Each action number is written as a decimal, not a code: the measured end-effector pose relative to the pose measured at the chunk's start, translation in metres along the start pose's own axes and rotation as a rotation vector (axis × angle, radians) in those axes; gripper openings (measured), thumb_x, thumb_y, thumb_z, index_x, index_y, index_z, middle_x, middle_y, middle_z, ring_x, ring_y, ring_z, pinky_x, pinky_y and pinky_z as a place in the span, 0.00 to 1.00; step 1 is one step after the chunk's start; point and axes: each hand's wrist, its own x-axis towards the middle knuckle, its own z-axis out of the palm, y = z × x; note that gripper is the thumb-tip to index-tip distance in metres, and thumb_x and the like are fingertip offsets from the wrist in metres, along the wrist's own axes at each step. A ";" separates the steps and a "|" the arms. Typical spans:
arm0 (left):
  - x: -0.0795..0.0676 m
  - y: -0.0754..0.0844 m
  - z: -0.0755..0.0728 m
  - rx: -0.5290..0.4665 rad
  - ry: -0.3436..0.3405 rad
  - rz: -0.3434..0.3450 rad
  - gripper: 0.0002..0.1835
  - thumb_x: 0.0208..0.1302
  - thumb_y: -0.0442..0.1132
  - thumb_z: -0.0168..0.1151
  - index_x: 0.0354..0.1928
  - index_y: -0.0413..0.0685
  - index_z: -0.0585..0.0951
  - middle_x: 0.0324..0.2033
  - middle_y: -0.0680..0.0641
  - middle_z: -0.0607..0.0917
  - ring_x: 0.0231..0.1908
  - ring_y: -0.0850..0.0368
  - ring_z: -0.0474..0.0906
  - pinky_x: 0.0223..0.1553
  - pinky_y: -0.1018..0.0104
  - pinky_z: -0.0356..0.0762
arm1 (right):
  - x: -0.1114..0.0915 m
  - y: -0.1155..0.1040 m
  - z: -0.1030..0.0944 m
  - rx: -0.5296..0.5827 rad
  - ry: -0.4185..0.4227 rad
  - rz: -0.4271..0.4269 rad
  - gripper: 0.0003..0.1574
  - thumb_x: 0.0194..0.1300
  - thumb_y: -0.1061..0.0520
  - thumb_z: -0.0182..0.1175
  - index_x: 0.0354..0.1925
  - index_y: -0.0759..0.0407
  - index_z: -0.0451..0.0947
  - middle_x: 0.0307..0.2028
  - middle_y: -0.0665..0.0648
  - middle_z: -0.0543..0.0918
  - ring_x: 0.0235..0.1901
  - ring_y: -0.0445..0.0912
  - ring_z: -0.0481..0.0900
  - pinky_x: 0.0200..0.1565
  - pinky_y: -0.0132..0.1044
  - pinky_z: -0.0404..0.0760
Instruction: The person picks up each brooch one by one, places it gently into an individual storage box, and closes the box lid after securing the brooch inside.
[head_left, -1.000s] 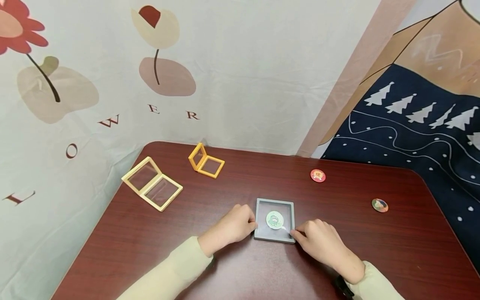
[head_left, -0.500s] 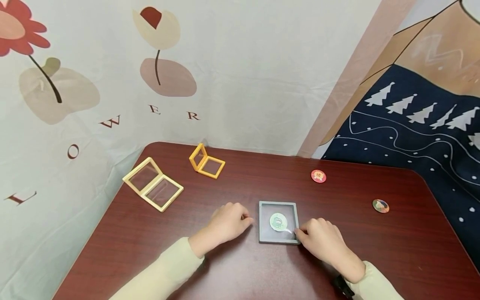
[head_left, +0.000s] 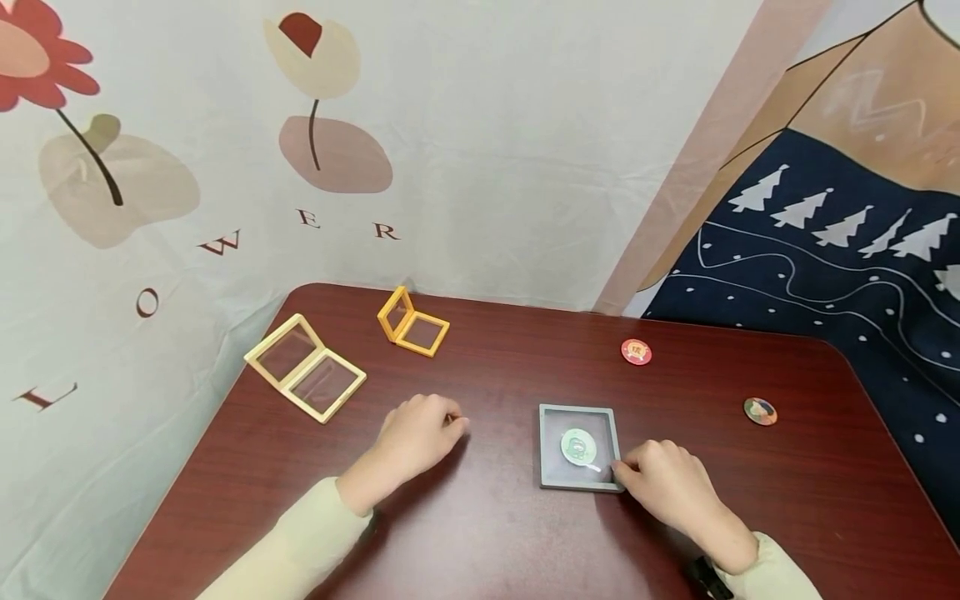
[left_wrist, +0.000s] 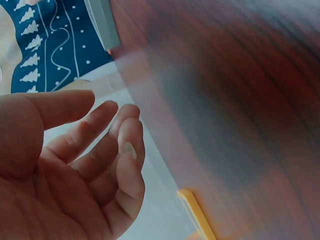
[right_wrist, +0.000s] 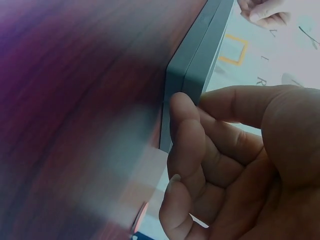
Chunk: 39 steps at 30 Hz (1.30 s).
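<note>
Pale green sleeves (head_left: 285, 546) are covering both forearms, and a black band (head_left: 711, 577) is circling the right wrist. The right hand (head_left: 670, 483) is pinching the near right edge of a square, grey-rimmed case with a clear panel (head_left: 582, 487), which is lying flat just left of that hand. A round, pale green badge (head_left: 579, 447) is showing near the panel's middle. The left hand (head_left: 417, 433), holding nothing, is hanging loosely curled over the dark red wood-grain table (head_left: 480, 554), well left of the case. Beyond the right hand, a multicoloured round disc (head_left: 761, 411) is lying to the right and a red round disc (head_left: 637, 352) slightly left. Beyond the left hand, a pale yellow hinged frame (head_left: 303, 370) is lying unfolded to the left; an orange-yellow hinged frame (head_left: 412, 348) is sitting farther ahead, one half raised. A flower-printed white cloth (head_left: 510, 150) is hanging behind everything.
</note>
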 end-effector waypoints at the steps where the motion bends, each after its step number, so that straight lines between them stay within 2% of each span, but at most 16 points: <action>1: 0.000 -0.002 -0.001 0.005 0.011 -0.005 0.07 0.71 0.45 0.69 0.38 0.54 0.91 0.28 0.57 0.86 0.26 0.58 0.76 0.28 0.56 0.74 | -0.001 0.001 -0.001 -0.003 0.003 0.004 0.35 0.65 0.58 0.66 0.08 0.45 0.59 0.13 0.39 0.51 0.19 0.39 0.51 0.21 0.36 0.50; 7: -0.003 -0.020 -0.011 0.077 0.145 0.009 0.10 0.70 0.47 0.70 0.40 0.50 0.91 0.32 0.52 0.88 0.27 0.54 0.82 0.23 0.56 0.75 | -0.005 0.009 -0.005 -0.006 -0.005 0.021 0.34 0.65 0.58 0.65 0.08 0.45 0.59 0.13 0.39 0.51 0.18 0.39 0.51 0.22 0.36 0.51; 11: -0.006 -0.034 -0.018 0.090 0.236 0.009 0.11 0.70 0.46 0.70 0.42 0.46 0.90 0.36 0.48 0.89 0.32 0.48 0.86 0.26 0.52 0.79 | -0.006 0.015 -0.008 -0.011 0.000 0.032 0.34 0.65 0.58 0.65 0.09 0.45 0.59 0.12 0.39 0.51 0.18 0.39 0.51 0.21 0.36 0.50; 15: -0.010 -0.047 -0.024 0.085 0.297 -0.009 0.12 0.71 0.45 0.68 0.44 0.43 0.89 0.38 0.45 0.89 0.36 0.44 0.87 0.31 0.47 0.82 | -0.007 0.022 -0.010 -0.014 0.008 0.045 0.34 0.64 0.58 0.66 0.09 0.45 0.59 0.12 0.39 0.51 0.18 0.39 0.51 0.22 0.36 0.50; 23: -0.019 -0.071 -0.033 0.126 0.420 -0.036 0.16 0.70 0.42 0.67 0.50 0.35 0.87 0.44 0.36 0.89 0.41 0.37 0.86 0.33 0.39 0.82 | -0.011 0.034 -0.014 -0.008 0.009 0.082 0.34 0.64 0.58 0.66 0.09 0.45 0.59 0.12 0.40 0.52 0.18 0.39 0.50 0.21 0.35 0.50; 31: -0.025 -0.089 -0.038 0.183 0.564 0.004 0.17 0.66 0.39 0.68 0.51 0.32 0.85 0.45 0.34 0.86 0.43 0.33 0.84 0.36 0.35 0.81 | -0.014 0.040 -0.017 0.002 0.016 0.100 0.33 0.64 0.57 0.65 0.09 0.46 0.59 0.11 0.40 0.52 0.16 0.39 0.52 0.21 0.35 0.50; 35: -0.028 -0.099 -0.040 0.202 0.610 0.010 0.21 0.65 0.39 0.69 0.54 0.30 0.82 0.44 0.32 0.86 0.41 0.30 0.83 0.36 0.34 0.79 | -0.014 0.044 -0.019 0.004 0.007 0.110 0.33 0.65 0.57 0.65 0.09 0.46 0.60 0.11 0.40 0.53 0.16 0.39 0.52 0.21 0.35 0.51; 39: -0.032 -0.109 -0.044 0.210 0.613 -0.043 0.22 0.65 0.40 0.69 0.54 0.29 0.81 0.43 0.31 0.85 0.39 0.27 0.81 0.34 0.33 0.76 | -0.015 0.047 -0.021 0.007 0.006 0.119 0.33 0.65 0.57 0.65 0.09 0.46 0.61 0.10 0.40 0.54 0.15 0.39 0.53 0.20 0.34 0.51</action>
